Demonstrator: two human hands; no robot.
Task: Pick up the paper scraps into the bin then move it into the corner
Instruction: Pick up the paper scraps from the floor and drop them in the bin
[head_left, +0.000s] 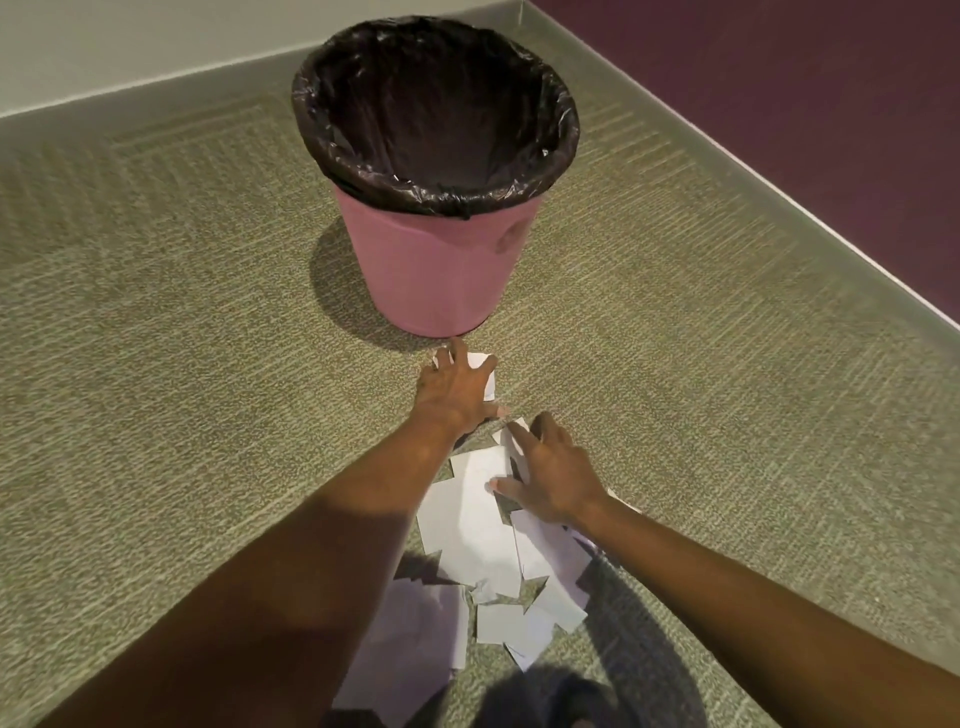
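the left grip (457, 387) hides most of one scrap (480, 360). the left forearm (311, 571) and the bottom edge cut off the paper scraps (467, 525); inside the bin (431, 270) it is too dark to tell.

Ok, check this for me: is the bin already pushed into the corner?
No, the bin stands on open carpet, apart from both the white wall and the purple wall.
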